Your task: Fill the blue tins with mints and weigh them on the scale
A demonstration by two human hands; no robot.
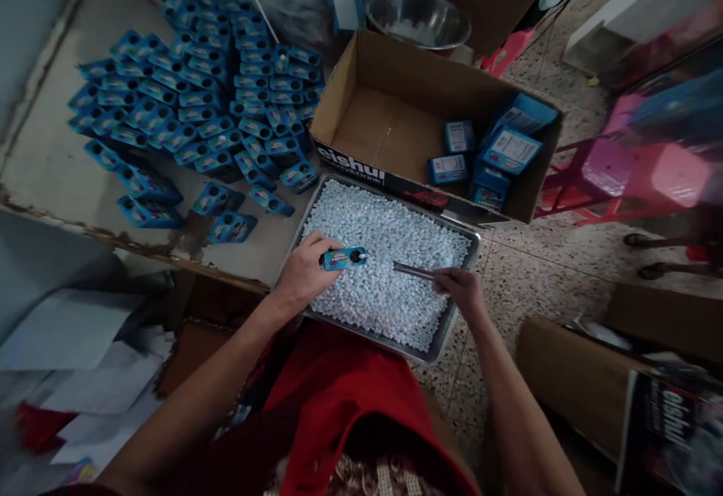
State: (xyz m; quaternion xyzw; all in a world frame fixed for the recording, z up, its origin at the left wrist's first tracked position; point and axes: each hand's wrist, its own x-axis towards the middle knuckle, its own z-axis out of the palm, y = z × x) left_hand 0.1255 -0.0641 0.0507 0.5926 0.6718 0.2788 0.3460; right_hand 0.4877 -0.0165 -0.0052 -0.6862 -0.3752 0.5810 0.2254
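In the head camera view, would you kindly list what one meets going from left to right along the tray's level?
White papers → left hand → blue box → metal tool → right hand → dark carton.

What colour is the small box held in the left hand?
Blue, with a dark round hole near one end: the small box in the left hand, seen in the head view.

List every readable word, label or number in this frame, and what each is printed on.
"eishui": white letters on the black near flap of the open cardboard box.
"eishui": on the dark carton at lower right, partly blurred.
Print on the small blue box in the left hand, the blue boxes on the table and those in the cardboard box: too small to read.
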